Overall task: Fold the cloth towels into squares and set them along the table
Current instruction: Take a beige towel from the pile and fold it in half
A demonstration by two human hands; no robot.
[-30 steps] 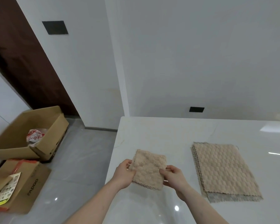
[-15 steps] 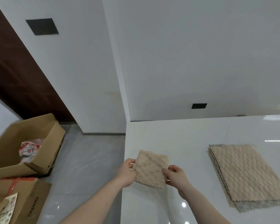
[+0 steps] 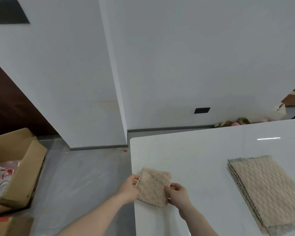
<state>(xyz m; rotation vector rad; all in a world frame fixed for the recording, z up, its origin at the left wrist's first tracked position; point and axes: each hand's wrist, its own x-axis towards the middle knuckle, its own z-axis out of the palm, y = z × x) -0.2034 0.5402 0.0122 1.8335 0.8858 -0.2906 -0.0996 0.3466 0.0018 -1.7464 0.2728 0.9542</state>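
Your left hand (image 3: 129,189) pinches the left edge of the small folded beige terry towel (image 3: 152,186), and your right hand (image 3: 178,195) pinches its right edge, thumb on top; the towel sits between your hands near the left edge of the glossy white table (image 3: 191,150), seemingly just above it; right of your right hand, well apart, lies the flat stack of beige unfolded towels (image 3: 269,191); left of your left hand, on the floor, stands an open brown cardboard box (image 3: 22,160).
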